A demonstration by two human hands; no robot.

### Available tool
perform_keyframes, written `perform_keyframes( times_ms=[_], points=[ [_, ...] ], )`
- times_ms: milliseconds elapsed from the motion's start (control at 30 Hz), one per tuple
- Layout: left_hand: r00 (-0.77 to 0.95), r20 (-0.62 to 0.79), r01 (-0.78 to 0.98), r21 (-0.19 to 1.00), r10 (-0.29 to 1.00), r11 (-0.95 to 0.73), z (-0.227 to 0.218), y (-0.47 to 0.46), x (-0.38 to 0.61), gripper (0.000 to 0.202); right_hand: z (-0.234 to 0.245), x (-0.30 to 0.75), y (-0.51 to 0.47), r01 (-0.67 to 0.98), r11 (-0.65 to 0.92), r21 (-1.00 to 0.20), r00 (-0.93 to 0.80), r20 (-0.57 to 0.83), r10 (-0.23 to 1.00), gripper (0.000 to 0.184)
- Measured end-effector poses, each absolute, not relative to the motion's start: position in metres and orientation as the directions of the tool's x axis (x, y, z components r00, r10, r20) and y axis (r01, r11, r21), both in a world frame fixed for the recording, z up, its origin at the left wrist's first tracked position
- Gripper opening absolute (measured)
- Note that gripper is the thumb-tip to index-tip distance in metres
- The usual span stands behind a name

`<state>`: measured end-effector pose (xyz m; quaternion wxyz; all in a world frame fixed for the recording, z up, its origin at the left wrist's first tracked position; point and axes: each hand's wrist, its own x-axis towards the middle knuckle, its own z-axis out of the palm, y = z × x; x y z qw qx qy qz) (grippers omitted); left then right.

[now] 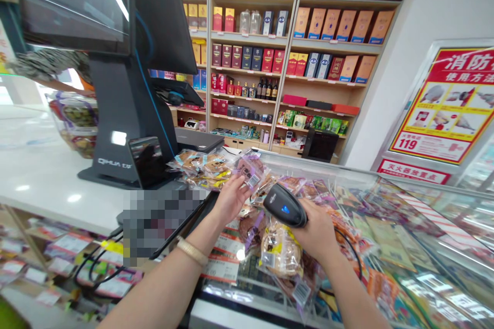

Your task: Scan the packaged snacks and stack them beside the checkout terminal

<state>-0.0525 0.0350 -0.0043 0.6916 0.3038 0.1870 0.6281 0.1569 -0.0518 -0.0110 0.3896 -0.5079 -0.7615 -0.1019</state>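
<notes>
My right hand [318, 229] is wrapped round the grip of a black barcode scanner [283, 204] with a small blue light on top. Its head points left, toward a dark snack in a clear, purple-trimmed packet [249, 169]. That packet is pinched in my left hand [232, 198], its white barcode label facing up. Below the scanner lie a yellow-printed bag of pale round biscuits [281, 252] and another purple-trimmed packet [251, 227]. More packets [204, 163] are heaped beyond my left hand, beside the till.
The black double-screen till [119, 108] stands on the white counter [50, 169] at left. Under my arms, the glass display case [420, 193] runs rightward. A cable [353, 252] loops beside my right wrist. Shelves of boxed goods [250, 59] line the back wall.
</notes>
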Motion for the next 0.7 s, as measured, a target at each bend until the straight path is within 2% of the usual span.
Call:
perform_keyframes(
  times_ms=[133,300,467,567,700],
  points=[
    [0.087,0.115,-0.759,0.651,0.990,-0.009,0.000,0.036,-0.053,0.007,-0.013,0.159,-0.051,0.857,0.464,-0.222,-0.173,0.725,0.666,0.018],
    [-0.068,0.089,-0.790,0.604,0.994,-0.108,0.011,0.050,-0.067,0.007,-0.013,0.156,-0.052,0.853,0.459,-0.249,-0.141,0.737,0.661,0.014],
    [-0.190,0.003,-0.780,0.606,0.982,-0.153,0.021,0.064,-0.085,0.019,-0.012,0.156,-0.052,0.852,0.460,-0.249,-0.135,0.745,0.653,0.013],
    [-0.217,-0.041,-0.758,0.636,0.975,-0.142,0.021,0.065,-0.088,0.021,-0.013,0.157,-0.052,0.858,0.459,-0.231,-0.145,0.748,0.648,0.012],
    [-0.193,-0.148,-0.680,0.733,0.970,-0.023,0.020,0.063,-0.088,0.020,-0.015,0.158,-0.052,0.862,0.459,-0.214,-0.150,0.757,0.635,0.012]
  ],
)
